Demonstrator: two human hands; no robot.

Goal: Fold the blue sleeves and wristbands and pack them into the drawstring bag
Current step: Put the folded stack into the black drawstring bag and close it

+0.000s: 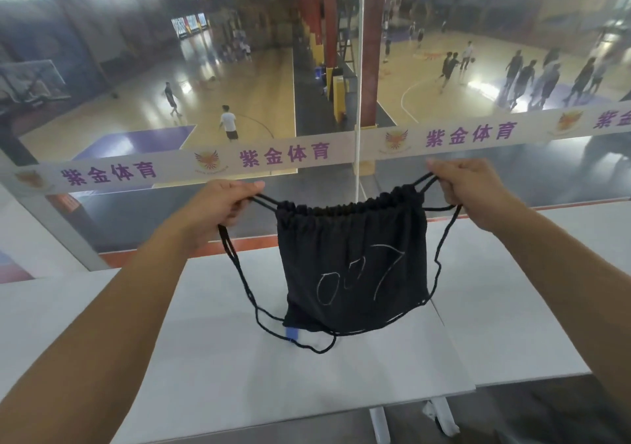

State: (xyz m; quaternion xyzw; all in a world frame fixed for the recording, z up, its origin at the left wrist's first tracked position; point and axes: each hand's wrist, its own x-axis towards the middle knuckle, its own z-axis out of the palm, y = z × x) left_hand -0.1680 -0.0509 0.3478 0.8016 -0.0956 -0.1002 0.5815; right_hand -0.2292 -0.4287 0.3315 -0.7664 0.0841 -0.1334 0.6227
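A black drawstring bag [355, 266] with "007" chalked on its front hangs above the white table [211, 358], its lower edge resting on the tabletop. The mouth is gathered nearly closed. My left hand [222, 204] grips the left cords and my right hand [467, 187] grips the right cords, both pulling outward. Loose cord loops trail down to the table on each side. A small blue tag or piece of blue fabric [292, 334] shows at the bag's lower left corner. No sleeves or wristbands lie outside the bag.
A glass barrier with a white lettered band [273, 156] stands right behind the table. Beyond and below it are basketball courts with several people. A second white table [532, 307] adjoins on the right; the table's front edge is near me.
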